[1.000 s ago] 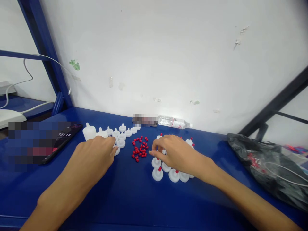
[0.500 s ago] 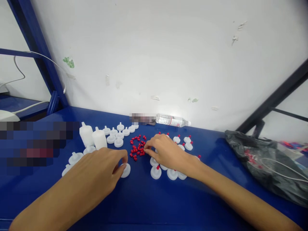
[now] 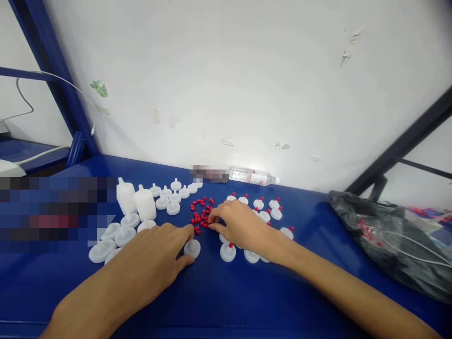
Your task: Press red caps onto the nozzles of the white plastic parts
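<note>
Lid (image 3: 192, 249), white and round, flat on blue table (image 3: 219, 303), between parted thumb and forefinger of left hand (image 3: 158, 254), with thumb against its near edge; no closed pinch around it; just to the right of left hand, below loose red caps (image 3: 196, 218); at fingertips of right hand (image 3: 243, 226), the near right edge of the same small pile, with thumb and forefinger close together; impossible to tell whether around a cap or merely against the pile; around and partly under right hand, red-tipped lids (image 3: 228, 253); beyond left hand, nozzle lids (image 3: 175, 184) with bare white tips, and nearer, two upright white bottles (image 3: 144, 203); to the left of left hand, partly behind it, more white lids (image 3: 125, 236); beyond right hand, clear bottle (image 3: 252, 176) on its side by the wall; well to the right of right hand, dark plastic bag (image 3: 381, 240) with red pieces inside.
</note>
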Tool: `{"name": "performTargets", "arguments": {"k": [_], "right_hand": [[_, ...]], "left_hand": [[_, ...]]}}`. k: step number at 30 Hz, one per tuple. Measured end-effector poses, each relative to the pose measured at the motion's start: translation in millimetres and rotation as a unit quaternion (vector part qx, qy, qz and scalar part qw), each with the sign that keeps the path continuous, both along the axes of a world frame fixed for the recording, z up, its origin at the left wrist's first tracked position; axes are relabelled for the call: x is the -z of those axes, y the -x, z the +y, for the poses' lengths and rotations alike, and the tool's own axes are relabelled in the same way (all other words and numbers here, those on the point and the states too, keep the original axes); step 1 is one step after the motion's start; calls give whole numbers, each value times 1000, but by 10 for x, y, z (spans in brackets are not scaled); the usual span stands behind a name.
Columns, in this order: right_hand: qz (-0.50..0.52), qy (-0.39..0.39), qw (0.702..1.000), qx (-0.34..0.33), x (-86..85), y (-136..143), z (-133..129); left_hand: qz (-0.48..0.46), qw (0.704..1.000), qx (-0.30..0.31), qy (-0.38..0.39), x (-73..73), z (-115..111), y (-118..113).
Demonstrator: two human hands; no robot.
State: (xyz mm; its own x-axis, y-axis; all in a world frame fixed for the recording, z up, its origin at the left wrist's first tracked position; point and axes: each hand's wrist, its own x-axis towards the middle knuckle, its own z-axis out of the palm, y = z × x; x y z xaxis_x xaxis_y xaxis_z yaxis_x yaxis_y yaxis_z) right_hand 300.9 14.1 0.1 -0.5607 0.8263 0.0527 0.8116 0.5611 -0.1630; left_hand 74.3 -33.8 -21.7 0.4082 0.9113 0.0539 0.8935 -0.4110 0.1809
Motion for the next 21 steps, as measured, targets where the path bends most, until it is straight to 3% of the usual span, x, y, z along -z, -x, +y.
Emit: {"name": "performTargets", "arguments": {"k": [7, 11, 15, 21], "right_hand": [[-28, -31, 997, -66, -61, -42, 43], [108, 11, 993, -52, -207, -94, 15], [281, 102, 953, -51, -339, -102, -73], [298, 80, 949, -61, -302, -25, -171]], "left_hand": [[-17, 1000, 14, -22, -33, 15, -22], [-59, 998, 17, -35, -93, 63, -18], [-71, 996, 22, -39, -139, 101, -27], [-66, 996, 20, -51, -121, 97, -23]]}}
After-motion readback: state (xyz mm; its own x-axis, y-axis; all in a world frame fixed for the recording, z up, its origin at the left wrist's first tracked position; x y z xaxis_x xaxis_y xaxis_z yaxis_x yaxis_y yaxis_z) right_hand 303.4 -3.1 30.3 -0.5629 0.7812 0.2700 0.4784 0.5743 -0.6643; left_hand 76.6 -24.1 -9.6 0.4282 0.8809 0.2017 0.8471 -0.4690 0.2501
